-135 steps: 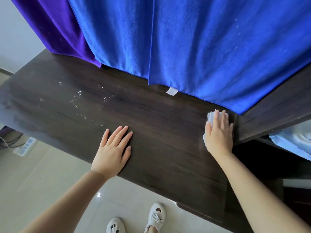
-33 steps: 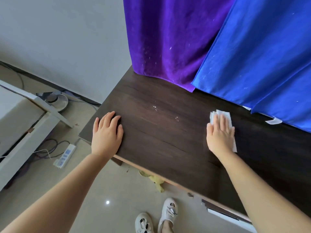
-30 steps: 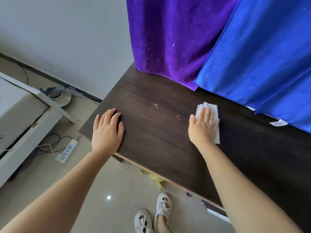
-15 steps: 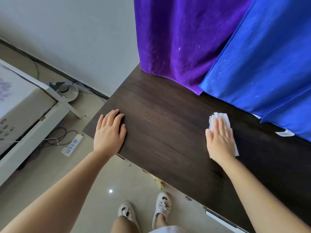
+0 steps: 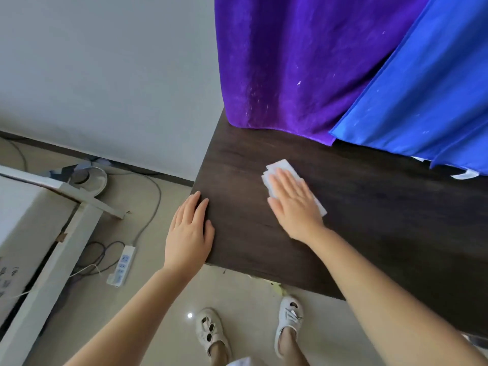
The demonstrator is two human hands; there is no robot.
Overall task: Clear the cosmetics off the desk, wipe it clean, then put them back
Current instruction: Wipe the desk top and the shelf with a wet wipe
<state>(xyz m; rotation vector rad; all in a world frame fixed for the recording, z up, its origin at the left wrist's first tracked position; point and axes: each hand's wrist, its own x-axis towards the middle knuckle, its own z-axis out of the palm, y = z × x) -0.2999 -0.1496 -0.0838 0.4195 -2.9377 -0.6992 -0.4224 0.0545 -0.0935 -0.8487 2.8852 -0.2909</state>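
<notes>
The dark wooden desk (image 5: 369, 223) carries no cosmetics in view. My right hand (image 5: 293, 204) lies flat, fingers together, pressing a folded white wipe (image 5: 280, 167) onto the desk near its left end. The wipe shows beyond my fingertips and at the right of my palm. My left hand (image 5: 188, 233) rests flat on the desk's near left corner, holding nothing.
A purple cloth (image 5: 290, 62) and a blue cloth (image 5: 422, 88) hang over the desk's back edge. Left of the desk, on the floor, lie a white power strip (image 5: 121, 265) with cables and a round fan base (image 5: 88, 180). A white frame (image 5: 52, 260) stands at far left.
My right hand has slid the wipe leftward across the desk toward its left end. The white specks seen on the desk a second ago are gone. My left hand stays at the corner.
</notes>
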